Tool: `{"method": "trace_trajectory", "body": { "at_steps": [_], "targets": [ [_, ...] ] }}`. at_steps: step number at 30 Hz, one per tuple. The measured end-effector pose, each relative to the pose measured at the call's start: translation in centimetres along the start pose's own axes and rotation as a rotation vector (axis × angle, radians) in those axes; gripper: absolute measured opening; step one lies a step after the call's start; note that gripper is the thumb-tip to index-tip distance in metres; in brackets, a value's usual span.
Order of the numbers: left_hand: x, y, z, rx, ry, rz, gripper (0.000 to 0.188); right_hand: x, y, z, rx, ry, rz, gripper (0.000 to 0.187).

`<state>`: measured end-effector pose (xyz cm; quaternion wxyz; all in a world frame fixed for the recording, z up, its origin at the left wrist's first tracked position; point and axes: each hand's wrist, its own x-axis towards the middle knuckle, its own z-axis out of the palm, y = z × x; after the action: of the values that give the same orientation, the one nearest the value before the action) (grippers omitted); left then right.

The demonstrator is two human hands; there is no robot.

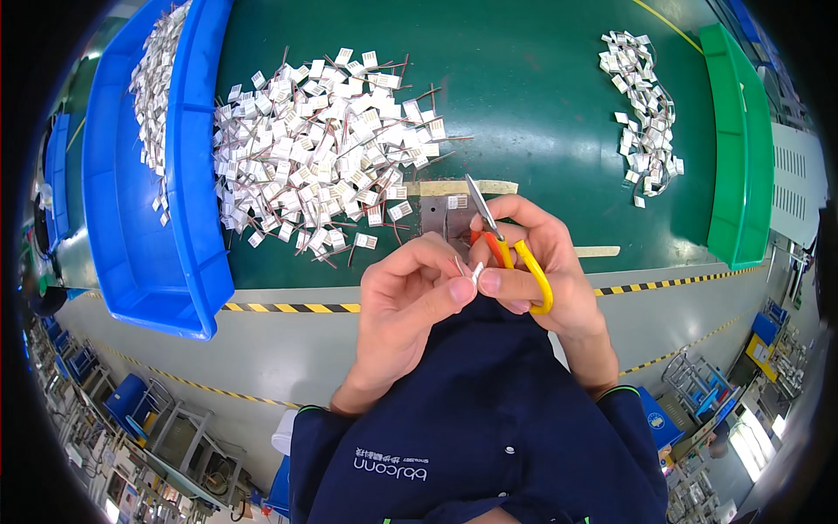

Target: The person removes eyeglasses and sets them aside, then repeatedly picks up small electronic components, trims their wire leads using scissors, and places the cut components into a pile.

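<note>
Close in front of my body, both hands meet at a small white connector (476,272) with thin wires. Its wire end sits pinched between the thumb and forefinger of my left hand (410,293). My right hand (546,271) has scissors with yellow and orange handles (534,271) hung in its fingers, blades pointing up and away. That hand's thumb also touches the connector. Beyond my hands, on the green table (524,96), lies a large heap of white connectors (314,148) with dark and red wires. One more white connector (457,202) rests on a grey metal plate (433,217).
At the left a blue bin (194,175) holds more connectors. A smaller connector pile (642,113) lies at the right, beside a green bin (731,148). Tan tape strips (471,187) mark the table near the metal plate. Black-and-yellow tape (288,307) runs along the near edge.
</note>
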<state>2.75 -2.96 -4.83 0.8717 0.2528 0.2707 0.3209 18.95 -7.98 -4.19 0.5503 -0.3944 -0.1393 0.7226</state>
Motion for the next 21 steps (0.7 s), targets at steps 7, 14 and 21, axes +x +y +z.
{"method": "trace_trajectory", "body": {
  "at_steps": [7, 14, 21],
  "targets": [
    [0.04, -0.04, -0.2, 0.016, 0.049, 0.011, 0.005, 0.12, 0.49, 0.18, -0.012, 0.009, -0.015, 0.037],
    [0.29, -0.03, -0.18, 0.001, 0.083, 0.071, 0.006, -0.19, 0.79, 0.3, -0.053, -0.047, -0.052, 0.037],
    [0.26, 0.2, 0.31, 0.087, 0.189, 0.249, 0.011, -0.44, 0.47, 0.64, -0.113, 0.174, -0.183, 0.035]
  ]
}}
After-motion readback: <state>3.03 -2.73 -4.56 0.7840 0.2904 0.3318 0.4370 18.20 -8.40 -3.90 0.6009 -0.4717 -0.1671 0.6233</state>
